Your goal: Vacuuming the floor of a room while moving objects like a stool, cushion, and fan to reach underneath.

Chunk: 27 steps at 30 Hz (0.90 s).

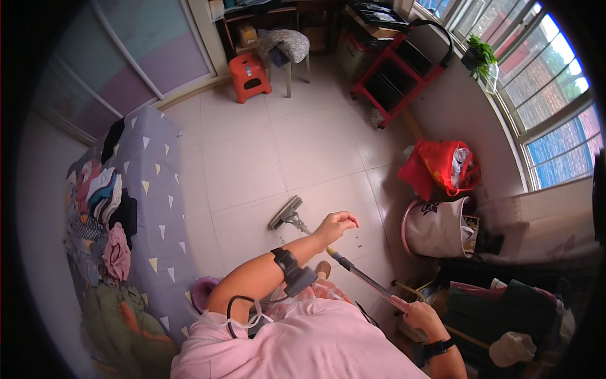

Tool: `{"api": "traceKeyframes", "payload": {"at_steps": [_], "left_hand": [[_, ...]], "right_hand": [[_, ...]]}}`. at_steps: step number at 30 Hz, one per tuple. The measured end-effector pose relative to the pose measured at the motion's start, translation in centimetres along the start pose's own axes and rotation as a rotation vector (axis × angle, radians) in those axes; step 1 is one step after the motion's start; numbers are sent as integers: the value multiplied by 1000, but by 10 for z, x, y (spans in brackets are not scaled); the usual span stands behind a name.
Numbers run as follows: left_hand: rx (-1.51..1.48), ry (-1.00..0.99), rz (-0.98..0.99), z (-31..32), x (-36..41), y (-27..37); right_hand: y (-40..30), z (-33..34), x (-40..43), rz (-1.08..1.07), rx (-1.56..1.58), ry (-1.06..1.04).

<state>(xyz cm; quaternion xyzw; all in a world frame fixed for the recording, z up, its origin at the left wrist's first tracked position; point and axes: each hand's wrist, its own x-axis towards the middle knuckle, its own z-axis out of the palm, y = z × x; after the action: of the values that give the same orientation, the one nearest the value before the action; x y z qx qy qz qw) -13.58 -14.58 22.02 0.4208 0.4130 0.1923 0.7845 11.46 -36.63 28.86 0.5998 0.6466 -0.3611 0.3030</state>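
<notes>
My right hand (420,316) is closed round the upper end of a mop's telescopic pole (364,275) at my right side. The pole slants away to the left, and its grey mop head (286,213) rests on the tiled floor (244,156). My left hand (338,226) hovers across the lower pole, its fingers loosely bent and nothing visible in it. The left wrist hides part of the pole. Small bits of debris (359,245) lie on the floor near that hand.
On the left, a bed (158,208) bears folded clothes (102,189). A red bag (438,163) and a fabric laundry basket (433,230) stand at the right. Farther off are an orange plastic stool (249,78) and a red-framed trolley (402,76). A purple basin (203,291) sits beside the bed.
</notes>
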Motion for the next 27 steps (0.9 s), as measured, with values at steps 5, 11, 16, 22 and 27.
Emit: {"api": "traceKeyframes", "payload": {"at_steps": [5,11,16,22,27], "left_hand": [[22,561,-510,-10,76,-180],[-381,561,-765,62,90,-273],[-899,719,-750,93,106,-236],[-902,645,-796,71,124,-177],[-629,827,-443,-41,194,-125]], "right_hand": [[14,-1,-5,-33,-2,-21],[18,-6,-7,-71,-28,-38],[14,-27,-15,-143,-49,118],[17,-61,-12,-93,64,83],[-31,-123,101,-98,65,124]]}}
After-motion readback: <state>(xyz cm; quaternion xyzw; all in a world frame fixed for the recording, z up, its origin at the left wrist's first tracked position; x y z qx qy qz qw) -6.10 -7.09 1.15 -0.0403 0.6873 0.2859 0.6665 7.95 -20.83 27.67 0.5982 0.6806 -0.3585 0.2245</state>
